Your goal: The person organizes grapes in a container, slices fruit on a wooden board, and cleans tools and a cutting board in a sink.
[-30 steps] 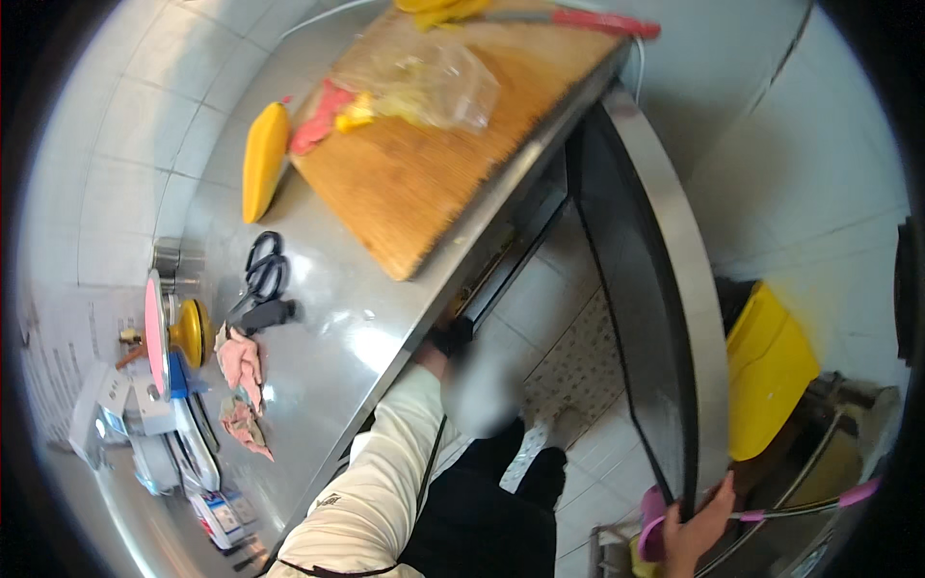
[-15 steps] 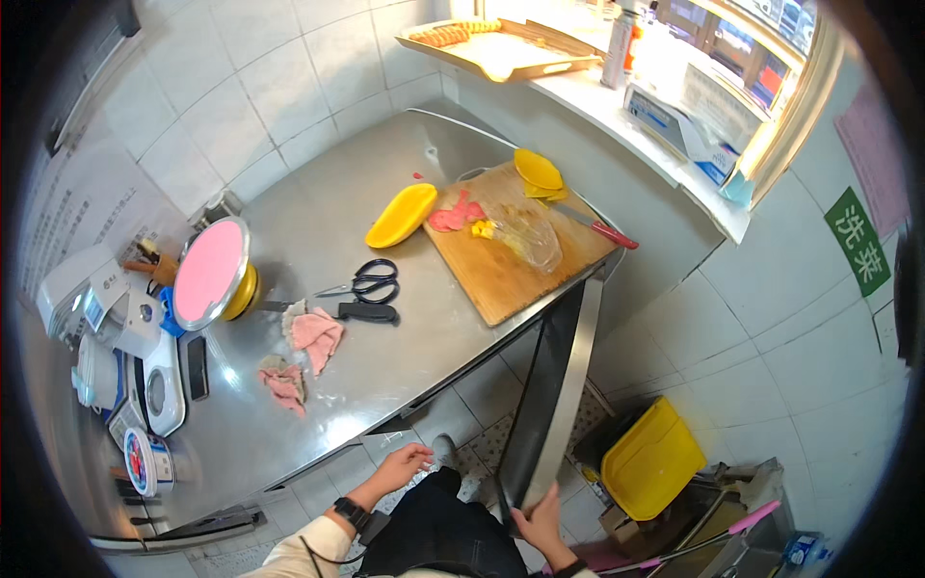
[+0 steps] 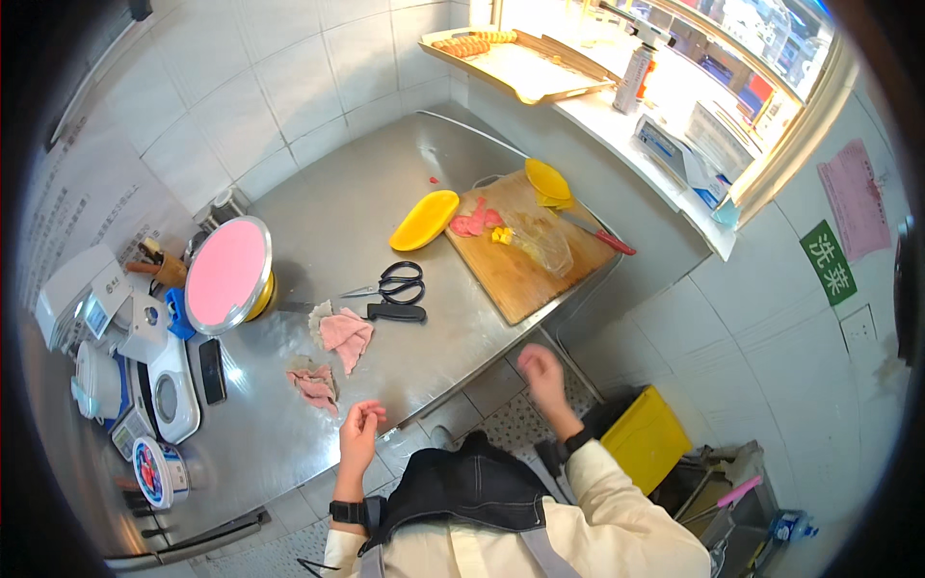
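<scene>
1. While the left hand [image 3: 361,429] is over the near edge of the metal table [image 3: 299,438], its fingers are loosely bent but open; whether it touches the edge, I cannot tell.
2. Farther right, the right hand [image 3: 541,371] is beyond the table's front edge, near the cutting board [image 3: 506,294]; it is too blurred to tell whether it is open or closed.
3. Just beyond the left hand lies a small cloth [image 3: 315,387], with a larger pink cloth [image 3: 347,337] next to it.
4. Past these are a black-handled knife [image 3: 397,312], partly under the larger cloth, and scissors [image 3: 400,279].
5. The board sits at the table's right side, bearing red scraps [image 3: 475,220], a clear plastic bag [image 3: 544,250] and a red-handled knife [image 3: 614,242].
6. A yellow boat-shaped piece [image 3: 424,222] lies just beside the board's left corner; another yellow piece [image 3: 547,183] is at its far end.
7. Farthest, a tray [image 3: 525,72] holding rolls [image 3: 472,45] rests by the window.
</scene>
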Motion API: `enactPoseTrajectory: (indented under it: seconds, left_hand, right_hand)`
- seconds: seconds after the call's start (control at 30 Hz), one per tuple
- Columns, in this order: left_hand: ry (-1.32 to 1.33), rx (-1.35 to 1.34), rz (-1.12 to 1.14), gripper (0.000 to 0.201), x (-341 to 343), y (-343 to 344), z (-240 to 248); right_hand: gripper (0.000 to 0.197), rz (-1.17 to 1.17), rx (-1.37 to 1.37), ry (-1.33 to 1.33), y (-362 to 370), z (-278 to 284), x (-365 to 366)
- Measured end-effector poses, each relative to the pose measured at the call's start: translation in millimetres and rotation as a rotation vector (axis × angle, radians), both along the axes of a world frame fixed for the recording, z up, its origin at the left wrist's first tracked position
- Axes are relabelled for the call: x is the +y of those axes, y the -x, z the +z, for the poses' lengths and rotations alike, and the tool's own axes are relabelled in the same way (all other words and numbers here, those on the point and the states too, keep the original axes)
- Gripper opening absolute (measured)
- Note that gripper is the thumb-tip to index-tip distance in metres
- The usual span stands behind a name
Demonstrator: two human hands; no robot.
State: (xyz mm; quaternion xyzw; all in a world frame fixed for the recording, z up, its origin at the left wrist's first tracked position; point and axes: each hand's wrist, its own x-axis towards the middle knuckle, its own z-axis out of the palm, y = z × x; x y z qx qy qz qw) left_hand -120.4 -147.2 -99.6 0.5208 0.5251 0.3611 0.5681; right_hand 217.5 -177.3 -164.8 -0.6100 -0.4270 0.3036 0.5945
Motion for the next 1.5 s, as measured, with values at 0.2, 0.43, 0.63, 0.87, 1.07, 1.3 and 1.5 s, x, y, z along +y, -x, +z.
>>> enactPoseTrajectory:
  seconds: [0.2, 0.43, 0.63, 0.87, 1.07, 1.3, 1.5]
  left_hand:
    - [-0.093, -0.058, -0.27, 0.023, 72.3, -65.7, 33.5]
    - [-0.137, -0.052, -0.517, 0.029, 147.5, -192.2, 64.9]
    - [-0.121, -0.01, -0.553, 0.033, 171.4, -290.2, 71.9]
    - [-0.463, 0.273, -0.379, 0.012, 193.5, -332.2, 63.4]
    - [-0.892, 0.388, -0.441, 0.012, 193.8, -332.3, 72.0]
    - [-0.745, 0.271, -0.35, 0.009, 206.4, -313.4, 44.7]
    - [-0.638, 0.168, -0.512, 0.007, 211.5, -308.4, 39.5]
  right_hand:
    - [0.037, -0.411, 0.526, -0.063, -98.0, 38.1, 93.7]
    - [0.014, -0.081, 0.293, 0.392, -147.6, 36.6, 155.3]
    - [0.014, 0.103, -0.131, -0.19, -104.6, 84.5, 149.8]
    - [0.026, 0.449, 0.523, -0.013, -117.9, 62.6, 168.2]
    - [0.027, 0.347, 1.132, 0.03, -127.0, 78.9, 205.3]
    - [0.04, 0.479, 1.399, -0.231, -127.5, 88.4, 212.6]
    - [0.054, 0.33, 0.845, -0.268, -101.1, 93.2, 222.7]
